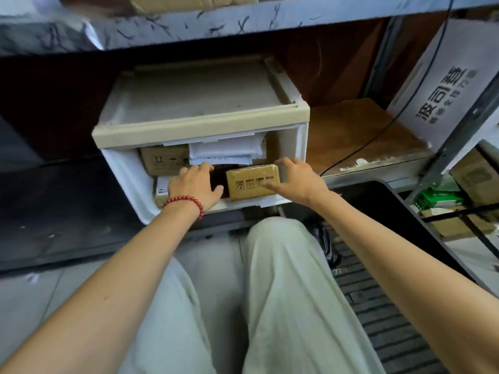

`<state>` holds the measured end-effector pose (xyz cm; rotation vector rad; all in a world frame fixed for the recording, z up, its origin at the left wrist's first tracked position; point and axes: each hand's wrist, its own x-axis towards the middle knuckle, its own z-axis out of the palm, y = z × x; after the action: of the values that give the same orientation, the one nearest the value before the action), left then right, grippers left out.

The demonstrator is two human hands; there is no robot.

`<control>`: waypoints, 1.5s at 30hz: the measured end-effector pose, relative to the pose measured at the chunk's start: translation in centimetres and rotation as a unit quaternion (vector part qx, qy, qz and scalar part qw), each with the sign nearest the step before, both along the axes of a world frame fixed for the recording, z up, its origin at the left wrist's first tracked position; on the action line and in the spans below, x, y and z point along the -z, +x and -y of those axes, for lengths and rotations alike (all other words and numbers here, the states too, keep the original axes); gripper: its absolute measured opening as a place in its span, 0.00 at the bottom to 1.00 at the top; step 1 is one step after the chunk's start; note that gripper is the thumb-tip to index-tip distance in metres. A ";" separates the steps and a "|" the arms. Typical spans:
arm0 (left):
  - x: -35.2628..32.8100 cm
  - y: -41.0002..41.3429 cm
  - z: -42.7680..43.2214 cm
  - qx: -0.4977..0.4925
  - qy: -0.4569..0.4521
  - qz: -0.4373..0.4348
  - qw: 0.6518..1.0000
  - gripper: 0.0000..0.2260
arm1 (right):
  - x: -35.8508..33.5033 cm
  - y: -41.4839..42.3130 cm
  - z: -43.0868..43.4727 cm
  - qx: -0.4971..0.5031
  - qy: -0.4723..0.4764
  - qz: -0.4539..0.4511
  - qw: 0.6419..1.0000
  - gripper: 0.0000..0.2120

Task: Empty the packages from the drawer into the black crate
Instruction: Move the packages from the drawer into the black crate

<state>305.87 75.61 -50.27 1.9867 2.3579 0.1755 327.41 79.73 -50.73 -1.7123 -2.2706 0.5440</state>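
The drawer [127, 184] sits under a shelf [189, 25], in the middle of the head view, and it is pulled open. It is full of packages. A brown box [251, 179] lies at the near right of the drawer. Another box [162, 160] lies at the far left. White packs [226, 151] lie on top, at the far side. There is a dark gap between the two boxes.

The left hand [193, 182] reaches into the drawer, left of the brown box. Its fingers are straight, so its grip is wide and holds nothing. A red bracelet [186, 202] is on that wrist.

The right hand [294, 179] is at the right end of the brown box. Its fingers are spread, so its grip is wide too. I cannot tell if it touches the box.

The black crate [378, 306] is on the floor at the near right, beside the person's pale trousers [283, 279]. A black bag [321, 238] lies in it.
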 end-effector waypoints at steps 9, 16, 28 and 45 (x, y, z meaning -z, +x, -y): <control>1.6 -1.2 -1.2 -0.026 0.033 0.054 0.998 0.26 | 0.5 -2.7 -2.0 -0.007 -0.073 0.018 0.997 0.42; 2.7 -2.9 -4.4 -0.098 0.093 0.139 0.981 0.27 | 1.2 -4.3 -4.9 0.071 -0.052 -0.035 0.995 0.39; 4.0 -4.0 -7.9 -0.147 0.165 0.159 0.962 0.19 | 4.8 -8.7 -9.3 0.161 0.018 -0.108 0.981 0.32; 3.7 -4.5 -6.0 -0.121 0.169 0.243 0.947 0.07 | 4.5 -8.8 -7.6 0.220 -0.105 -0.320 0.916 0.45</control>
<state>301.39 81.58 -53.98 1.5042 2.3264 1.0165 318.63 87.36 -55.25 -1.7219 -1.3661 1.0743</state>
